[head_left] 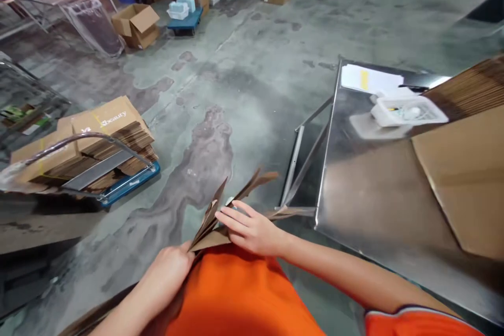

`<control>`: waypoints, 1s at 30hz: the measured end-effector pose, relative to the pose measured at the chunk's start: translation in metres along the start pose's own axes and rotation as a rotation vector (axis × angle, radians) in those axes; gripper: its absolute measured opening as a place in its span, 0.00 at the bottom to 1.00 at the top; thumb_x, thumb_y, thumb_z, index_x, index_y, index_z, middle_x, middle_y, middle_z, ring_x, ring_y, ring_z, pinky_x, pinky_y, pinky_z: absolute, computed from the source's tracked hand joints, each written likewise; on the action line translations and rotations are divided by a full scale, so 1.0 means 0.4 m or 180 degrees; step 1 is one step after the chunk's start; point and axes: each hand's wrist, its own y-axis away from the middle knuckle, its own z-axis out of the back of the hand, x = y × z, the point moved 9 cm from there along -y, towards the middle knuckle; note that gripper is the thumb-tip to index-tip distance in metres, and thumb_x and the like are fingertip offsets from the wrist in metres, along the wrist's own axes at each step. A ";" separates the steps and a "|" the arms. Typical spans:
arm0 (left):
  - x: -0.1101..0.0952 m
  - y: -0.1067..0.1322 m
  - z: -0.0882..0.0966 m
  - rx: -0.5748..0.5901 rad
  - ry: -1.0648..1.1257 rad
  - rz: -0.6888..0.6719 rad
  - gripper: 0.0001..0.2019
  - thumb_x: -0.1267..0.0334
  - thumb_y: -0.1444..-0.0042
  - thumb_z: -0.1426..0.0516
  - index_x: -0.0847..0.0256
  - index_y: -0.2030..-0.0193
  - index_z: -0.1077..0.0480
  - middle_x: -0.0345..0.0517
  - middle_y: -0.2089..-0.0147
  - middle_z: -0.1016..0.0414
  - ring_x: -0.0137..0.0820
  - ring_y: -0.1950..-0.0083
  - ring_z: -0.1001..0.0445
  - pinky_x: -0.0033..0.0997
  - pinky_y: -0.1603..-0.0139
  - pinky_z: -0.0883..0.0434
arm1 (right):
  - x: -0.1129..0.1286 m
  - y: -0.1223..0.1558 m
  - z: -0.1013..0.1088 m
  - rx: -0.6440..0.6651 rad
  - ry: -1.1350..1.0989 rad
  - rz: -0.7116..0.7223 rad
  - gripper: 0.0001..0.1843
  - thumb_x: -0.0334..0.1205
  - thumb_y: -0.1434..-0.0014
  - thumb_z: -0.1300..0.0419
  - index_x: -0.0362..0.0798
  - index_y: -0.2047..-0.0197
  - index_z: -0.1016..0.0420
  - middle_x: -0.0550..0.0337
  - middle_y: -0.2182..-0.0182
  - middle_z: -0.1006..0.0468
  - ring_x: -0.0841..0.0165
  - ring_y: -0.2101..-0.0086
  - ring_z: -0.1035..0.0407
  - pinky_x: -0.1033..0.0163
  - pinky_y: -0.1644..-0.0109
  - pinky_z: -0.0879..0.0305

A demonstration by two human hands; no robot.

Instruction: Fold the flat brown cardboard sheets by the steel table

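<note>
Cardboard flaps fan up and away from flat right hand fingers; left hand pinches the near edge.

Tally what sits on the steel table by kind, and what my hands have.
On the steel table:
Cardboard sheets: 1 stack
White plastic trays: 1
White papers: 1
Held by left hand and right hand:
Folded cardboard piece: 1
Total: 4
</note>
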 end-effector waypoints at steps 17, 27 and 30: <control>0.038 -0.385 0.499 -0.0462 -0.0110 -0.0166 0.20 0.79 0.46 0.56 0.61 0.60 0.25 0.52 0.49 0.23 0.40 0.52 0.22 0.36 0.53 0.28 | -0.513 -0.096 0.031 -0.0404 0.0434 -0.0665 0.07 0.30 0.38 0.44 0.44 0.66 0.26 0.59 0.74 0.26 0.70 0.72 0.38 0.61 0.68 0.49; 0.107 -0.671 0.874 -0.0402 -0.0482 -0.0849 0.17 0.75 0.44 0.54 0.60 0.59 0.25 0.52 0.51 0.23 0.40 0.55 0.22 0.34 0.56 0.30 | -0.878 -0.245 -0.029 -0.0300 0.1238 -0.1923 0.07 0.28 0.38 0.45 0.44 0.68 0.29 0.47 0.52 0.25 0.59 0.50 0.35 0.52 0.47 0.41; 0.121 -0.731 0.970 -0.0350 -0.0574 -0.1060 0.18 0.76 0.45 0.54 0.60 0.58 0.25 0.52 0.48 0.23 0.40 0.53 0.22 0.35 0.55 0.30 | -0.979 -0.283 -0.063 0.0115 0.1240 -0.2156 0.08 0.29 0.37 0.46 0.45 0.69 0.31 0.48 0.57 0.23 0.64 0.59 0.31 0.58 0.56 0.39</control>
